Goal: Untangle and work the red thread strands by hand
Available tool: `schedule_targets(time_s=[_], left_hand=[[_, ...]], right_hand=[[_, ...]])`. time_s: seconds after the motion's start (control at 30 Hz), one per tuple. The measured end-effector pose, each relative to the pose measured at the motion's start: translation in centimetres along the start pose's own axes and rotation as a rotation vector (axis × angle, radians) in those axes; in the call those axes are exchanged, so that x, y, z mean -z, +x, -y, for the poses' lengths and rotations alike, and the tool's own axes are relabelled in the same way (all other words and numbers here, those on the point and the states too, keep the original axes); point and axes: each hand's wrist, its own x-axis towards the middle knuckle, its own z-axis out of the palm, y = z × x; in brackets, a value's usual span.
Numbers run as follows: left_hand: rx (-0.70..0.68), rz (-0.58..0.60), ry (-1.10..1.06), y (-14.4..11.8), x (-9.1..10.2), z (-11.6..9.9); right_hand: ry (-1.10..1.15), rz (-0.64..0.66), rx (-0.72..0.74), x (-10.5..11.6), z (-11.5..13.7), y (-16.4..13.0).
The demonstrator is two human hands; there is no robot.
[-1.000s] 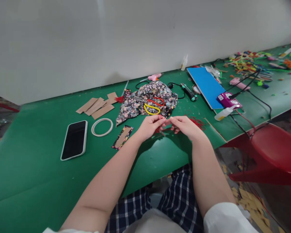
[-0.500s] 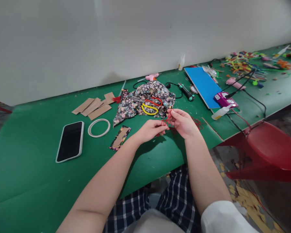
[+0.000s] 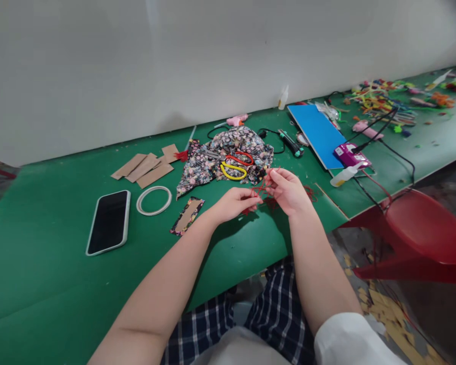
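My left hand [image 3: 232, 204] and my right hand [image 3: 289, 190] meet over the green table [image 3: 53, 284], both pinching a tangle of thin red thread [image 3: 261, 189] stretched between the fingertips. More red thread [image 3: 309, 192] lies on the table just right of my right hand. Behind the hands sits a crumpled floral fabric [image 3: 228, 157] with red scissors [image 3: 240, 157] and yellow scissors [image 3: 232, 171] on it.
A phone [image 3: 108, 220], a white tape ring [image 3: 154, 200], a fabric-covered card strip [image 3: 187, 216] and brown card pieces [image 3: 144, 166] lie to the left. A blue board [image 3: 317, 134], purple glue gun [image 3: 351, 154], cables and pipe cleaners [image 3: 383, 99] fill the right. A red chair [image 3: 425, 238] stands beside the table.
My right hand has lifted and drawn the red thread up and away from the left hand, stretching it; the left hand dropped slightly and stayed pinched on the thread.
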Motion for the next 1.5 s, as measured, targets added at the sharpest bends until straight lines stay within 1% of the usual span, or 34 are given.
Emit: schedule_targets(time_s=[0.1,0.17,0.23,0.3,0.37,0.4,0.47,0.57,0.67,0.73,0.83,0.9,1.0,1.2,1.5], left_hand=[[-0.004,-0.007,0.052,0.0,0.1,-0.1],[-0.009,-0.049,0.099,-0.1,0.4,-0.1],[-0.027,-0.165,0.142,-0.1,0.7,-0.2],[-0.059,-0.326,0.160,0.0,1.0,-0.3],[-0.095,-0.451,0.145,0.1,1.3,-0.4],[-0.108,-0.476,0.123,0.1,1.4,-0.5],[-0.118,-0.461,0.055,0.3,1.4,-0.5],[-0.109,-0.366,-0.079,0.5,1.1,-0.4],[-0.126,-0.279,-0.189,0.4,0.4,-0.4],[-0.140,-0.234,-0.260,0.3,0.1,-0.5],[-0.120,-0.245,-0.317,0.1,-0.1,-0.7],[-0.100,-0.286,-0.295,0.0,-0.2,-0.9],[-0.087,-0.305,-0.239,0.0,-0.2,-1.1],[-0.084,-0.288,-0.136,0.0,-0.1,-1.2],[-0.100,-0.244,0.081,0.0,0.3,-1.0]], right_hand=[[-0.021,-0.022,0.024,0.0,-0.1,0.1],[-0.087,-0.059,0.083,-0.1,-0.3,0.2],[-0.189,-0.097,0.182,-0.3,-0.4,0.2],[-0.288,-0.106,0.283,-0.6,-0.5,0.1],[-0.358,-0.072,0.338,-1.0,-0.6,-0.1],[-0.388,-0.042,0.343,-1.1,-0.6,-0.2],[-0.447,0.023,0.330,-1.4,-0.7,-0.4],[-0.493,0.087,0.341,-1.7,-0.9,-0.5],[-0.487,0.072,0.382,-1.8,-1.2,-0.4],[-0.453,0.050,0.371,-1.8,-1.2,-0.4],[-0.348,0.044,0.305,-1.8,-1.2,-0.4],[-0.291,0.039,0.268,-1.9,-1.2,-0.4],[-0.220,0.021,0.201,-1.9,-1.1,-0.3],[-0.097,0.010,0.125,-1.8,-0.9,-0.2],[-0.061,0.012,0.069,-1.7,-1.0,0.0]])
